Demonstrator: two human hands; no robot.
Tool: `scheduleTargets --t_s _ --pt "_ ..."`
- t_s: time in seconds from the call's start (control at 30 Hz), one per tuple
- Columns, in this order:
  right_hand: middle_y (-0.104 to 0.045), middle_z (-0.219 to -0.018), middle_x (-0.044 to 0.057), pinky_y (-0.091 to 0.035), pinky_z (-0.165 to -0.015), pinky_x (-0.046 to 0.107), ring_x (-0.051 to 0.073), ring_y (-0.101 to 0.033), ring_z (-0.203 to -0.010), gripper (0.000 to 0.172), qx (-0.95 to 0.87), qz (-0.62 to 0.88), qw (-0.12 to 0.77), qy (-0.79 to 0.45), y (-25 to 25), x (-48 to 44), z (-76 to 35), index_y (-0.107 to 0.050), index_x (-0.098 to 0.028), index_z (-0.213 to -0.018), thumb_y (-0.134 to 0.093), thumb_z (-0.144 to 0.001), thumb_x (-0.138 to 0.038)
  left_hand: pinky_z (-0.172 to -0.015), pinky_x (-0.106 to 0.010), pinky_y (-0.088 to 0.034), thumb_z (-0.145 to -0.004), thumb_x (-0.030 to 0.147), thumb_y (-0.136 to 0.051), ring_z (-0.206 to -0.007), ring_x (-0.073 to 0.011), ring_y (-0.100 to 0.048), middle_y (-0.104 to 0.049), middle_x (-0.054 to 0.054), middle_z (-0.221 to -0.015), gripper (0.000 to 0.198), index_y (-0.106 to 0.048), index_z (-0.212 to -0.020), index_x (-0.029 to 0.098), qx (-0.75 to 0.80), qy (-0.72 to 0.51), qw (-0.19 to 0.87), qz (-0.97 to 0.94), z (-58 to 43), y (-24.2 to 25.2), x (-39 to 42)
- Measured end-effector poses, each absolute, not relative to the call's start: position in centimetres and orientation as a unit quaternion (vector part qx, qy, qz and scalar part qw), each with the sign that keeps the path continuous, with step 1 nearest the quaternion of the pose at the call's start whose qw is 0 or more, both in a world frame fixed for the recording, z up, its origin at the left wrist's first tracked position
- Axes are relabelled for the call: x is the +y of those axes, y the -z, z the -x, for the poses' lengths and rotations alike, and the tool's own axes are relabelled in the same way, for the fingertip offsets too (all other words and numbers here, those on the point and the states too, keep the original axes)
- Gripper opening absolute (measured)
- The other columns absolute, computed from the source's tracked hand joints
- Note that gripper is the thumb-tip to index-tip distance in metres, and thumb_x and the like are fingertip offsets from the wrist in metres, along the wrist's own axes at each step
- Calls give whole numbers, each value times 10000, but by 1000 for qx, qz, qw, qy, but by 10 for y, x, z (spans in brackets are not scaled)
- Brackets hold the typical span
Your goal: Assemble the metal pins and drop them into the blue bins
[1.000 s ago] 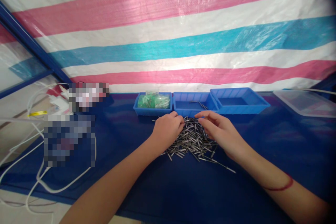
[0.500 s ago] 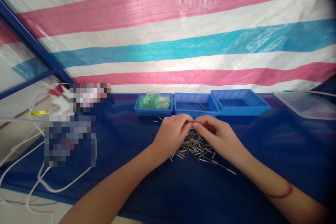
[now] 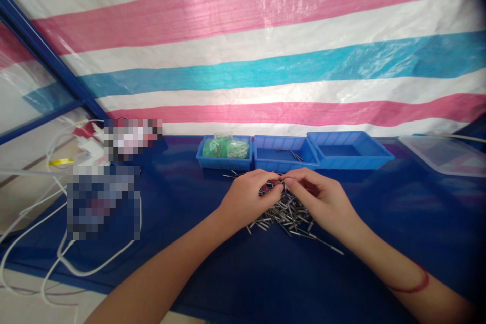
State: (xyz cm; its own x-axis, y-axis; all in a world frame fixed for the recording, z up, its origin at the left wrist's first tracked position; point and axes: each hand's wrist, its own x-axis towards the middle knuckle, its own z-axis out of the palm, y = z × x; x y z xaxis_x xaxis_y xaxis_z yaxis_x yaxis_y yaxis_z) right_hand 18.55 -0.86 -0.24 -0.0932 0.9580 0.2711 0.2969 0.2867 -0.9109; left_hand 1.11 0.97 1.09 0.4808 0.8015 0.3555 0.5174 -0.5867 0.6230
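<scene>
One pile of metal pins (image 3: 284,217), count not possible where they overlap: on the table (image 3: 284,283), beneath and between your hands. Handling, judged by look: each pin light, stiff, smooth enough to slip or roll, unlikely to break; tangled in the heap. Best hold: thumb and forefinger at mid-length, one pin at a time.

Hands, two, both yours. Left hand (image 3: 251,192): over the pile's left side, fingers curled, thumb tip a little below the forefinger. Right hand (image 3: 322,197): over the right side, thumb and forefinger tips drawn close. The two sets of fingertips nearly meet; whether you have a pin pinched in either, you cannot tell from this view.

Bins, three, blue, in a row behind the pile. Left bin (image 3: 225,164): green and clear bagged goods (image 3: 232,148), bags not countable. Middle bin (image 3: 283,166): a few loose pins (image 3: 294,155), about three. Right bin (image 3: 351,163): one, set beside the middle.

Clear plastic lid or tray (image 3: 442,154), one, to your far right.

Striped sheet (image 3: 243,76), one, behind everything.
</scene>
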Motion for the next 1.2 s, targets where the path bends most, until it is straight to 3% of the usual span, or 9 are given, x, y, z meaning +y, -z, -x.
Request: scheduleTargets --t_s 0.17,0.47,0.6,0.8,0.9,1.0,1.1,1.2 --pt "-660 -874 47 -461 -646 292 174 -584 -772 216 -640 489 481 -346 6 -9 -185 -675 -199 -942 -619 -825 -372 -717 -223 -428 -926 282 -483 -757 -130 -603 -685 -22 -861 218 -666 -921 164 390 -315 230 -834 -12 -10 10" --pt "-649 -846 46 -441 -614 283 162 -572 -737 176 -671 471 468 -330 -1 -14 -185 -675 -198 -920 -585 -853 -334 -640 -207 -416 -871 312 -571 -655 -105 -552 -636 7 -759 167 -647 -830 169 399 -309 260 -823 -11 -15 9" --pt "-648 -834 50 -448 -617 288 163 -575 -720 189 -684 475 450 -323 1 -11 -189 -675 -190 -948 -579 -856 -324 -662 -217 -434 -848 282 -597 -675 -111 -563 -660 -2 -800 123 -652 -866 173 417 -325 265 -807 -7 -18 10" --pt "-675 -856 57 -470 -685 306 191 -608 -792 224 -722 482 415 -272 3 -4 -190 -686 -190 -912 -535 -879 -352 -637 -228 -463 -868 342 -581 -666 -115 -586 -688 -21 -836 226 -640 -1003 171 409 -384 288 -776 -5 -17 11" --pt "-696 -841 53 -472 -633 296 192 -619 -745 277 -688 517 449 -239 -6 7 -192 -691 -186 -897 -522 -881 -404 -658 -242 -478 -892 313 -549 -659 -112 -585 -686 -22 -846 273 -601 -1120 174 411 -404 227 -785 2 -20 18" --pt "-706 -814 53 -468 -605 300 199 -627 -699 327 -650 563 481 -170 -19 25 -197 -704 -183 -890 -504 -882 -441 -787 -302 -481 -914 245 -495 -801 -148 -604 -680 -44 -923 229 -612 -1098 175 424 -388 106 -812 16 -24 29" --pt "-694 -760 65 -469 -623 327 206 -620 -647 367 -674 592 436 -72 -26 42 -202 -713 -167 -925 -475 -895 -445 -906 -376 -428 -888 157 -469 -985 -206 -565 -658 -58 -1036 240 -628 -1067 181 442 -319 -7 -838 30 -25 39" --pt "-694 -853 105 -484 -736 377 253 -637 -798 343 -757 552 350 23 -20 53 -203 -690 -139 -1036 -498 -887 -381 -915 -394 -397 -846 138 -498 -1028 -232 -536 -636 -55 -1089 285 -630 -1092 190 478 -246 -64 -841 40 -20 46"
